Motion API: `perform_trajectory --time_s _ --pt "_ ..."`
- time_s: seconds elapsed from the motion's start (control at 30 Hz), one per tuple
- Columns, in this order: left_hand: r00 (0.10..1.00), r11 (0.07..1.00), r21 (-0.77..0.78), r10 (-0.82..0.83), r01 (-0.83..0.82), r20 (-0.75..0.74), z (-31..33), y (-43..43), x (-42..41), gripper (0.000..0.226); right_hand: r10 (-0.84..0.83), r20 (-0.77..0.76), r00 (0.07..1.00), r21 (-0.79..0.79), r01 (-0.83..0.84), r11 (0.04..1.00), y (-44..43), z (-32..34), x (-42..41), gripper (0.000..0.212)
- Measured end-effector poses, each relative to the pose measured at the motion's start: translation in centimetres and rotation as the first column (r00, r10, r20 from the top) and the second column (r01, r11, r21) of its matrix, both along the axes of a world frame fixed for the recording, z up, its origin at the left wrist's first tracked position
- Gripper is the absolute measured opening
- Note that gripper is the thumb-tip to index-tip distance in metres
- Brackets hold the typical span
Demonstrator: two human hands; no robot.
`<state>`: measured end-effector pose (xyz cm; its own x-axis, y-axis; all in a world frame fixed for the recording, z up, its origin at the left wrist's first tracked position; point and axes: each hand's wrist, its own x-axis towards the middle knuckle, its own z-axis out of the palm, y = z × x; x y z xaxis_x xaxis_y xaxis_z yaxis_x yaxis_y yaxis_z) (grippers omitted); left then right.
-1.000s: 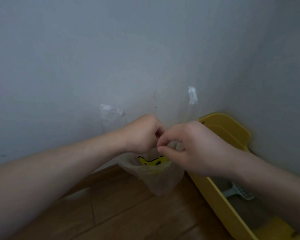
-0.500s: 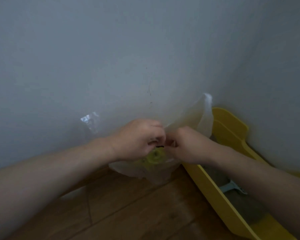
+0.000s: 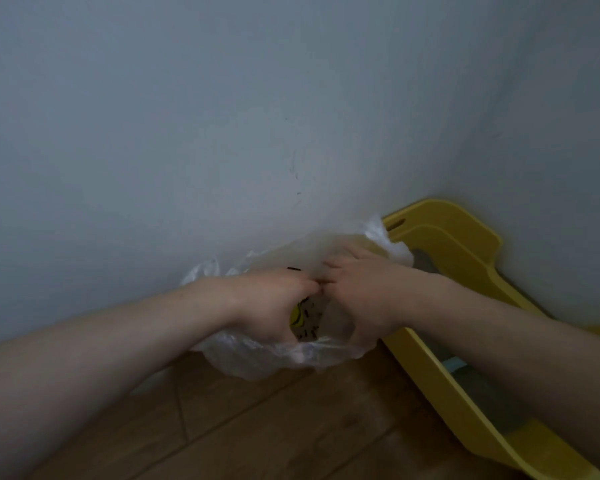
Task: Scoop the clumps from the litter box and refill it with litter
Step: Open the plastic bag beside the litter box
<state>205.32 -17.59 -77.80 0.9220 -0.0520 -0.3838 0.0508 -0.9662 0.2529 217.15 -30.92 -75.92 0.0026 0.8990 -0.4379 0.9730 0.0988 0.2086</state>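
Note:
A clear plastic bag (image 3: 257, 358) with a yellow and black print hangs just above the floor by the wall. My left hand (image 3: 274, 306) grips the bag's left side. Touching it, my right hand (image 3: 361, 292) grips the right side, with loose plastic spread over and behind its fingers. The yellow litter box (image 3: 458, 244) stands in the corner to the right, its near wall running toward me. A pale scoop (image 3: 456, 363) shows inside it, mostly hidden behind my right forearm.
Grey walls meet in a corner behind the litter box. Wooden floor boards (image 3: 274, 427) lie below the bag and to the left of the box.
Both hands have dropped lower and pulled the bag wider. The bag's loose ends, standing up a second ago, now lie spread over the hands.

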Motion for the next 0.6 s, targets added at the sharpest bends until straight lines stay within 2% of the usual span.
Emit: perform_trajectory --time_s 0.07,0.13,0.2,0.33,0.47,0.53,0.6 --pt "0.998 0.998 0.048 -0.033 0.036 -0.057 0.3 0.4 -0.3 0.100 -0.088 0.003 0.996 -0.138 0.088 0.986 -0.4 -0.4 0.4 0.114" --pt "0.990 0.986 0.137 -0.077 0.093 -0.118 0.6 0.8 -0.7 0.109 -0.215 0.026 0.976 -0.254 0.215 0.943 -0.9 -0.6 1.0 0.130" --pt "0.976 0.959 0.232 -0.124 0.164 -0.178 0.8 1.2 -1.3 0.114 -0.332 0.042 0.942 -0.293 0.329 0.898 -1.2 -0.7 1.7 0.137" --pt "0.961 0.932 0.292 -0.149 0.216 -0.235 0.1 2.8 -2.8 0.116 -0.469 0.004 0.883 -0.312 0.446 0.839 -2.0 -1.3 3.7 0.144" --pt "0.987 0.946 0.281 -0.157 0.161 -0.036 -0.5 4.8 -4.9 0.094 -0.509 -0.201 0.837 -0.255 0.457 0.852 -3.5 -1.4 4.2 0.135" --pt "0.996 0.974 0.212 -0.084 0.078 0.017 -0.1 4.8 -5.2 0.085 -0.494 -0.313 0.812 -0.183 0.458 0.870 -3.7 -1.2 3.8 0.124" --pt "0.996 0.991 0.114 0.062 -0.069 0.067 0.4 4.2 -5.0 0.077 -0.437 -0.343 0.832 -0.088 0.435 0.896 -3.6 -1.2 3.3 0.105"
